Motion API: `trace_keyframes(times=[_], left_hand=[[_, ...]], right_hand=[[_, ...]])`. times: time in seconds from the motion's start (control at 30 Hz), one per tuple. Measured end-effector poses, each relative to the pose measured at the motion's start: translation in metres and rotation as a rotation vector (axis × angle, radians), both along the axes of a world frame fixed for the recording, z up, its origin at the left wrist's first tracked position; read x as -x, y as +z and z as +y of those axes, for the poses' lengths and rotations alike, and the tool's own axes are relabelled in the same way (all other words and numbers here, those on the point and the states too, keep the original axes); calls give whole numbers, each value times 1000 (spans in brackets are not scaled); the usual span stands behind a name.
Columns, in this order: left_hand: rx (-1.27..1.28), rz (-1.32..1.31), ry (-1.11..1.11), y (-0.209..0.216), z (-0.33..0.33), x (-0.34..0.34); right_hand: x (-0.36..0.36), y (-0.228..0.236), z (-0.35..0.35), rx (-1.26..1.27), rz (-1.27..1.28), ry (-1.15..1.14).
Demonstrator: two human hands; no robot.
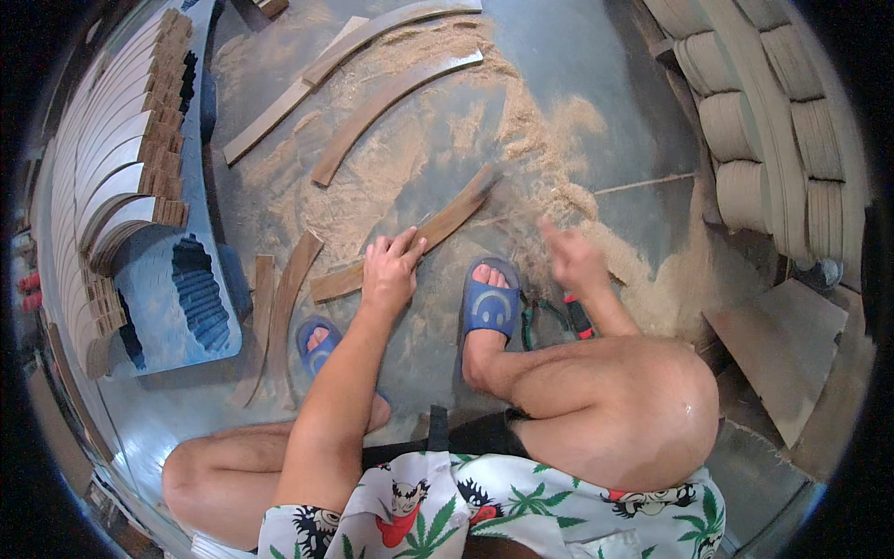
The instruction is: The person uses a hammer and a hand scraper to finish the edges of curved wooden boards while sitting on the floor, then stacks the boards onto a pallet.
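My left hand (pixel 389 267) is closed on the near part of a curved wooden strip (pixel 449 222), which lies slanted on the dusty floor. Motion smears the strip's far end and the area beside it. To the right of that end is my right hand (pixel 575 259), also blurred, so whether its fingers hold anything does not show. Below it, by my right foot, lies a tool with a red and black handle (pixel 578 317). Next to this tool is a dark green handled thing (pixel 528 326), partly hidden by my leg.
More curved strips (pixel 396 110) lie farther off among sawdust (pixel 568 200). Two others (pixel 291 307) rest near my left foot. A blue plastic pallet (pixel 219 326) at left bears stacked curved pieces (pixel 121 186). Wooden stacks (pixel 740 196) and a flat board (pixel 782 359) stand at right.
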State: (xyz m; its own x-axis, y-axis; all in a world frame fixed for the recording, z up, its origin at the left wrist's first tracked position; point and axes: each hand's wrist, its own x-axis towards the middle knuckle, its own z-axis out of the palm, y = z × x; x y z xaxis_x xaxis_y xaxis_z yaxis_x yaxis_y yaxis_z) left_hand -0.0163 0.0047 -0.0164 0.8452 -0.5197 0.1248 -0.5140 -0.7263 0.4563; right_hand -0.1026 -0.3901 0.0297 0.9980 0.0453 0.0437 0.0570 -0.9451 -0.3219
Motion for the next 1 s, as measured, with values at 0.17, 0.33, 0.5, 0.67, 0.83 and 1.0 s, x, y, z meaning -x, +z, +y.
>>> trace_keyframes(times=[0.17, 0.33, 0.5, 0.67, 0.83, 1.0], left_hand=[[37, 22, 16, -2, -3, 1], [7, 26, 5, 0, -7, 1], [27, 42, 2, -9, -10, 8], [-23, 27, -6, -3, -3, 4], [-35, 32, -3, -5, -1, 2], [-16, 20, -14, -9, -8, 2]], right_hand=[[-20, 43, -27, -101, -124, -183], [1, 41, 12, 56, 97, 296], [0, 21, -26, -99, -34, -248], [23, 14, -36, -173, -13, -305], [60, 11, -3, 87, -91, -255], [138, -2, -18, 46, 344, -322]])
